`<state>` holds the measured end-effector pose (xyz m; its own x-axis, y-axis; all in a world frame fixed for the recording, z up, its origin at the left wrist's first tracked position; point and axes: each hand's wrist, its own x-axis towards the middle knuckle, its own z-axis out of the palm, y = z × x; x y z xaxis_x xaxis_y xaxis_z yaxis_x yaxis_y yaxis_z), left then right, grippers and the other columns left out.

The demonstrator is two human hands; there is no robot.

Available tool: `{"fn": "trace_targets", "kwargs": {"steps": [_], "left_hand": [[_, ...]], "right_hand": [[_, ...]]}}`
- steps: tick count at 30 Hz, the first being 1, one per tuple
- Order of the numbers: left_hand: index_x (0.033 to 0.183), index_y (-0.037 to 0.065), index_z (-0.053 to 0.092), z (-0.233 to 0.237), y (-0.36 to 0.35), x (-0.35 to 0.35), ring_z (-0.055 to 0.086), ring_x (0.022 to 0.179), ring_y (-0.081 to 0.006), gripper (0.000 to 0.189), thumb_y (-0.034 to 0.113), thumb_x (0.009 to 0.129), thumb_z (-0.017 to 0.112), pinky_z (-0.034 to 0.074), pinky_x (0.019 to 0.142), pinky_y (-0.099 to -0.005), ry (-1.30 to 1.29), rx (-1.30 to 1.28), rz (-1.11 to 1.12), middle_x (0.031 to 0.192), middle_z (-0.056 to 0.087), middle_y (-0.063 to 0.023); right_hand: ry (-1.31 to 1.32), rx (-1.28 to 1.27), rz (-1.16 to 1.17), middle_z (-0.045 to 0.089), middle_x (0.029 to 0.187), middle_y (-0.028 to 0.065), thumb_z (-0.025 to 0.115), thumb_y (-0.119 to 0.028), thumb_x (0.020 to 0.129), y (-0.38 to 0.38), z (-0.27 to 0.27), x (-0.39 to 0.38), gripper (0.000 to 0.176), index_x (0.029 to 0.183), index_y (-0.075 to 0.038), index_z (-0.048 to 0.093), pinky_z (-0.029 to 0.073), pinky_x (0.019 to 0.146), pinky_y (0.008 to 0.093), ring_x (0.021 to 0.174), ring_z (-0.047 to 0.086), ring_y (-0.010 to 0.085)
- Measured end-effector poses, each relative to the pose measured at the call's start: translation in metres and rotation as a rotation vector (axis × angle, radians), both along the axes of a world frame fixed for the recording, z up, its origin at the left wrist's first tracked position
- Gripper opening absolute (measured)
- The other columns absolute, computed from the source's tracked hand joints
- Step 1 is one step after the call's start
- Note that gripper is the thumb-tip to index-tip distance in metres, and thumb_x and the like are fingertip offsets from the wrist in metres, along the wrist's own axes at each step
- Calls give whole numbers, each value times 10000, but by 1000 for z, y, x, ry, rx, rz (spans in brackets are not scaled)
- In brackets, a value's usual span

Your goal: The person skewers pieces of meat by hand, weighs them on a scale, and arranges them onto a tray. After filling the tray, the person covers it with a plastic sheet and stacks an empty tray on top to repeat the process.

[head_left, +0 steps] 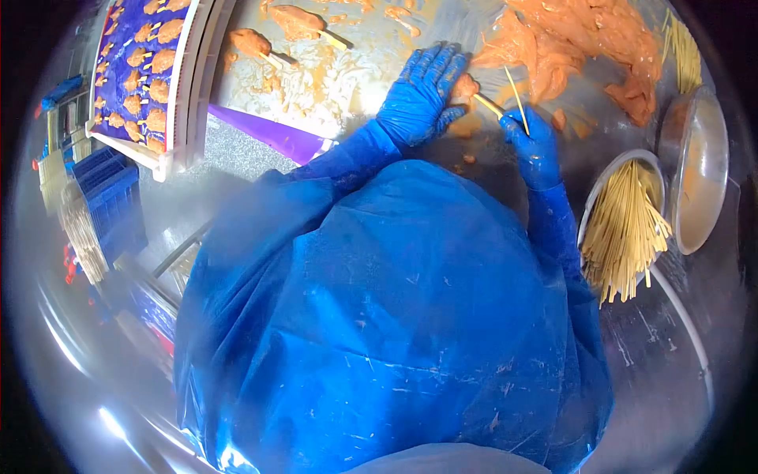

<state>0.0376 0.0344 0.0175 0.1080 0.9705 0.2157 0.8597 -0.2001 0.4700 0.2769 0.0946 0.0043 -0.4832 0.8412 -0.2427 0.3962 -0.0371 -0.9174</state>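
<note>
My left hand (422,91), in a blue glove, lies flat with fingers extended on the metal worktop (363,67). Beside its fingertips and thumb is a small piece of raw meat (464,88), partly covered by the hand. A wooden skewer (488,104) runs from that meat to my right hand (533,146), whose gloved fingers are closed round its end. Another skewer (517,93) points up out of the same grip. Two skewered meat pieces lie farther left, one larger (296,21) and one nearer (249,42).
A heap of raw orange meat (584,39) spreads over the worktop's back right. Loose skewers fill a metal bowl (585,213) at right, beside another bowl (703,174). More skewers (681,55) lie behind. At left, a white-edged tray (172,87) holds rows of skewered meat.
</note>
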Motion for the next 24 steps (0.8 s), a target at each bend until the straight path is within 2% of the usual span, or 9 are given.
{"fn": "trace_targets", "kwargs": {"steps": [7, 9, 12, 19, 21, 22, 24], "left_hand": [[1422, 32, 383, -6, 7, 12, 349, 1360, -391, 774, 461, 834, 646, 241, 1139, -513, 46, 25, -105, 1459, 379, -214], [1383, 27, 433, -7, 9, 17, 375, 1346, -385, 692, 452, 864, 603, 250, 1139, -508, 21, 87, -137, 1438, 411, -208], [1422, 18, 384, -19, 11, 17, 360, 1368, -349, 754, 499, 873, 573, 208, 1164, -491, 160, 78, -240, 1436, 421, -211], [1406, 31, 420, -32, 13, 30, 376, 1362, -342, 700, 481, 886, 555, 224, 1163, -485, 146, 65, -295, 1424, 439, -210], [1407, 38, 419, -50, 17, 32, 374, 1362, -348, 691, 471, 886, 558, 229, 1161, -488, 361, 225, -371, 1428, 438, -201], [1407, 38, 419, -39, 17, 30, 374, 1362, -348, 691, 471, 886, 558, 229, 1161, -488, 363, 230, -369, 1428, 438, -201], [1413, 49, 416, -17, 12, 27, 387, 1351, -360, 665, 437, 893, 562, 231, 1157, -498, -14, 122, -427, 1432, 436, -197]], "right_hand": [[-102, 80, 31, 559, 737, -8, 646, -118, 898, 3, -1, -6, 88, 883, -33, 634, 424, 617, 241, 673, 506, 79], [-139, 56, 37, 556, 728, -5, 644, -119, 898, 4, -1, -7, 92, 873, -32, 628, 424, 614, 244, 669, 508, 81], [-134, 109, 52, 558, 726, -2, 643, -116, 896, 5, -11, -5, 92, 869, -30, 627, 424, 611, 249, 662, 511, 84], [-208, 174, 89, 559, 735, -1, 649, -108, 886, 8, -9, -8, 86, 876, -25, 633, 432, 622, 246, 673, 518, 83], [-103, 315, 36, 573, 741, 5, 648, -109, 887, 6, -22, -8, 91, 900, -19, 641, 441, 631, 243, 676, 527, 79], [-102, 321, 36, 573, 741, 5, 648, -109, 887, 5, -16, -9, 91, 900, -19, 641, 441, 631, 243, 676, 527, 79], [25, 17, -4, 605, 791, 13, 644, -110, 888, 3, -5, -9, 107, 946, -20, 653, 467, 656, 253, 710, 558, 96]]}}
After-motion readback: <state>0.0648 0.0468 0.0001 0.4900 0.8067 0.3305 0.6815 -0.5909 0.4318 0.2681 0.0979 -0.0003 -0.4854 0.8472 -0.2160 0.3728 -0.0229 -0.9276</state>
